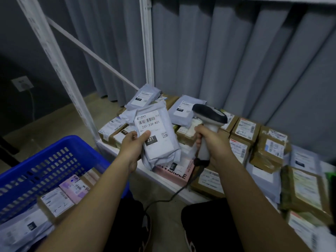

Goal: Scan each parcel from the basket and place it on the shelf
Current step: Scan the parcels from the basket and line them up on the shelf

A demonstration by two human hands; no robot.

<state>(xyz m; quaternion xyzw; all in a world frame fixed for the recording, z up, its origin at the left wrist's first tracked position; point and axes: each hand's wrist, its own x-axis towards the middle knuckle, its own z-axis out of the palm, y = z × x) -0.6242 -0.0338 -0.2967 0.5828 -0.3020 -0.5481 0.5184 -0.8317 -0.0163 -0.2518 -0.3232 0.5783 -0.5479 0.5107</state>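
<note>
Head view: left hand [133, 142] pinches a grey plastic mailer parcel with a white label [157, 135], thumb lying on the label just below its barcode, above the low white shelf [145, 171]. Right hand [209, 140] wraps the handle of a grey corded barcode scanner [209, 118], whose head appears to face away, so a scan could miss. Blue plastic basket [60, 157] holds more parcels.
</note>
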